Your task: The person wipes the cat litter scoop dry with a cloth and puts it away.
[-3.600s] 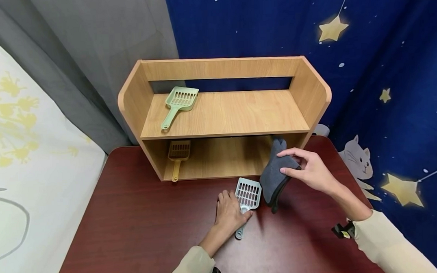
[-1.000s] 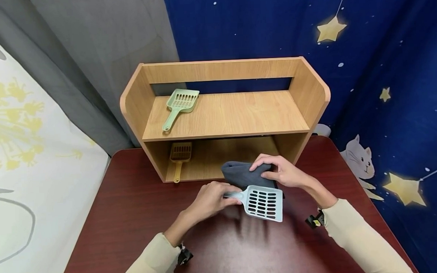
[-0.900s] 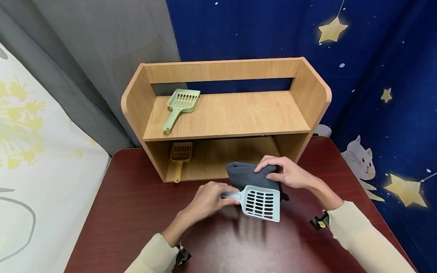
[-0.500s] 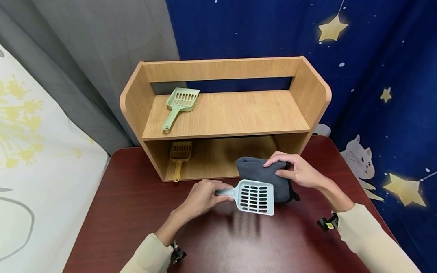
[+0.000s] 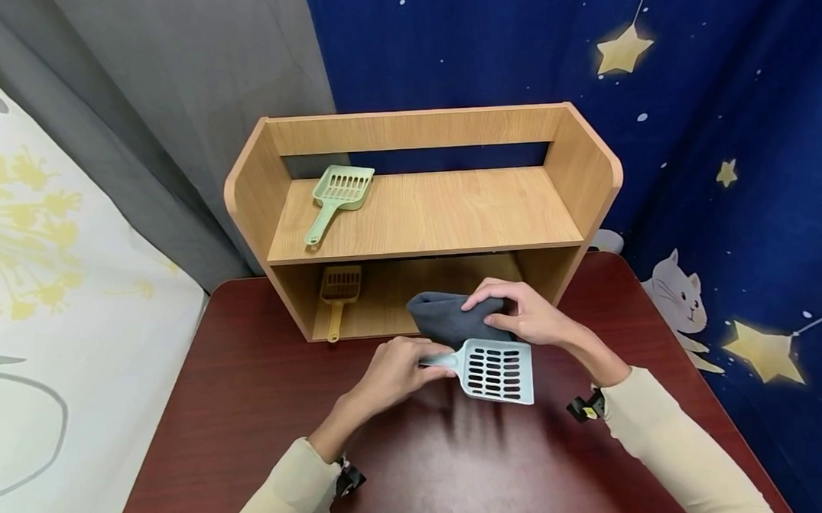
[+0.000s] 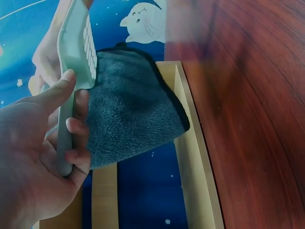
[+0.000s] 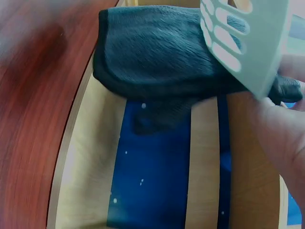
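Note:
My left hand (image 5: 398,370) grips the handle of a pale blue-grey litter scoop (image 5: 496,370), its slotted head pointing right above the table. In the left wrist view, the fingers curl round the scoop's handle (image 6: 66,129). My right hand (image 5: 524,313) pinches a folded dark grey cloth (image 5: 444,315) just behind the scoop. The scoop's head overlaps the cloth's lower part in the head view. In the right wrist view, the cloth (image 7: 157,52) hangs with its dark edging showing, right up against the slotted head.
A two-tier wooden shelf (image 5: 424,250) stands at the back of the dark red table (image 5: 253,432). On its upper tier lies a green litter scoop (image 5: 339,191); on its lower tier, a yellow-brown one (image 5: 339,286), handle reaching the front edge. Curtains (image 5: 470,39) hang behind.
The scoop, lying on the table under my left hand at first, is now lifted and gripped. My right hand brought the cloth leftward behind it; lately the cloth shifted right, then left again.

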Tool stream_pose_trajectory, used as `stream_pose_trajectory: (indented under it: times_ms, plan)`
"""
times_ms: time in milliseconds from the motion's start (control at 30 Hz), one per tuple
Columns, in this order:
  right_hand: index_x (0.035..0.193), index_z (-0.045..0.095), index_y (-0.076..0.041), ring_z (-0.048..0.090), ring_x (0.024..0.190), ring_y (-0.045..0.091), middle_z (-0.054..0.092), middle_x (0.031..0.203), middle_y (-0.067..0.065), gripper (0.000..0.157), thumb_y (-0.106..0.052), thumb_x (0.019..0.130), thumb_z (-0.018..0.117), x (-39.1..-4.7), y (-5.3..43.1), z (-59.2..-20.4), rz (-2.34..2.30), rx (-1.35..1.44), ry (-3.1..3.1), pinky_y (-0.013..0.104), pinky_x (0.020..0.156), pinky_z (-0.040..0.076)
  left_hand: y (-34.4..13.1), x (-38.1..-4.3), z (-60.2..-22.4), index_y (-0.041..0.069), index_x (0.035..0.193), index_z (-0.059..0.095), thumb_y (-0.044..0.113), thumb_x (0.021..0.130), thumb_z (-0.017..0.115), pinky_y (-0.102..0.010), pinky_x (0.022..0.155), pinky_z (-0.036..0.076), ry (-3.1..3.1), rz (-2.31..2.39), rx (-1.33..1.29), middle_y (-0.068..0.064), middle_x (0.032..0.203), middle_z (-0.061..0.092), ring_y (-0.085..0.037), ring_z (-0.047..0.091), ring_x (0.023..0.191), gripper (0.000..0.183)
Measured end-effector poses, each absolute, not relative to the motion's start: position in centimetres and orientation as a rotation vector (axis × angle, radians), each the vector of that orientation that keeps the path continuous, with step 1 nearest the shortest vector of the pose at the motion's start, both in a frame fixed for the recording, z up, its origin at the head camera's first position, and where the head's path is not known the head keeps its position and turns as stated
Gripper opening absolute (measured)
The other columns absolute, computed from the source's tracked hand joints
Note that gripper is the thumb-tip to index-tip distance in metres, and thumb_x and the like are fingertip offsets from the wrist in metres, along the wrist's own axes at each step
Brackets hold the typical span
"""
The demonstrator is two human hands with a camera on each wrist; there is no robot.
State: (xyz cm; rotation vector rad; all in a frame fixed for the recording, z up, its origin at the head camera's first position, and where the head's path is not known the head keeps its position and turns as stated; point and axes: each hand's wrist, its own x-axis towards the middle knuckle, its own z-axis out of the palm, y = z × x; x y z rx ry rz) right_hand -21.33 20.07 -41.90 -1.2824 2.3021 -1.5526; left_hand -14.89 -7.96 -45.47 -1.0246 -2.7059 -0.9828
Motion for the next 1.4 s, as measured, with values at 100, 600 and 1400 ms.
stream_pose_trajectory:
  times_ms: [100, 600, 1400]
  plan:
    - [0.120, 0.078, -0.013, 0.063, 0.109, 0.020, 0.072, 0.114, 0.005, 0.040, 0.012, 0.090, 0.071, -21.2, 21.0, -42.0, -1.506, -1.226, 2.342, 0.026, 0.093, 0.048, -8.5, -14.9, -45.6, 0.024, 0.114, 0.084, 0.034, 0.089, 0.085, -0.026, 0.067, 0.053, -2.706, -0.972, -0.986, 0.011, 0.104, 0.080, -0.003, 0.071, 0.086, 0.026]
    - [0.131, 0.068, 0.000, 0.062, 0.079, 0.007, 0.072, 0.110, 0.009, 0.035, 0.005, 0.097, 0.069, -19.2, 24.3, -41.7, -1.868, -0.517, 2.272, 0.021, 0.073, 0.053, -10.8, -14.7, -46.0, 0.017, 0.110, 0.083, 0.026, 0.086, 0.089, -0.026, 0.069, 0.054, -2.678, -1.054, -0.835, 0.003, 0.106, 0.081, -0.005, 0.068, 0.082, 0.026]
    - [0.135, 0.066, -0.006, 0.078, 0.091, 0.015, 0.074, 0.117, 0.007, 0.034, 0.007, 0.105, 0.056, -17.7, 22.2, -41.7, -2.477, -0.158, 1.518, 0.030, 0.074, 0.063, -10.6, -14.9, -46.3, 0.004, 0.112, 0.082, 0.016, 0.083, 0.090, -0.028, 0.069, 0.055, -2.517, -1.263, -0.636, -0.006, 0.098, 0.080, -0.012, 0.068, 0.079, 0.032]
